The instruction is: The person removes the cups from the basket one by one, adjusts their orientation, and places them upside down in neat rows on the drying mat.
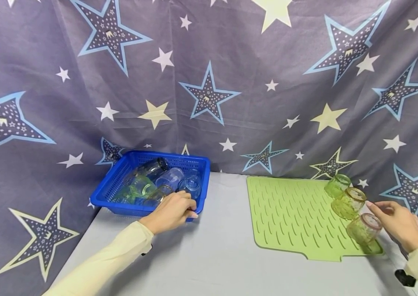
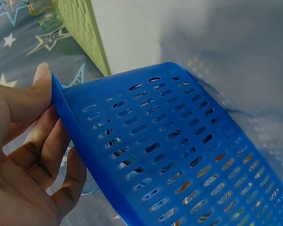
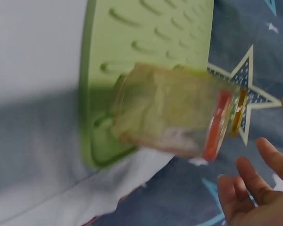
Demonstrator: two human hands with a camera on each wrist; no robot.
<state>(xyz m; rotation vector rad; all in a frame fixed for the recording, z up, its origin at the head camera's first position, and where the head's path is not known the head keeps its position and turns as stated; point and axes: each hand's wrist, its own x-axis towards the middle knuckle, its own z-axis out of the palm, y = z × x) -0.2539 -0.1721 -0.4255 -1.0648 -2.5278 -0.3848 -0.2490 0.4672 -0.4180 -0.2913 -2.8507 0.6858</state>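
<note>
My left hand [image 1: 173, 209] grips the front right corner of a blue perforated plastic basket [image 1: 120, 207]. In the left wrist view, the thumb and fingers pinch its rim [image 2: 68, 125]. Several glasses lie inside the basket, among them a blue glass [image 1: 189, 187] close to the hand and a dark glass [image 1: 153, 167] at the back. On the right, a green glass [image 1: 337, 185], a yellow glass [image 1: 348, 203] and a pink glass [image 1: 364, 230] stand in a row. Beside the pink one, my right hand [image 1: 399, 224] has loosely bent fingers, apart from it in the right wrist view.
The glasses stand along the right edge of a light green ridged drying mat [image 1: 286, 213]. A pale grey cloth [image 1: 223, 238] covers the table between basket and mat. Behind it hangs a dark star-patterned curtain [image 1: 245, 107].
</note>
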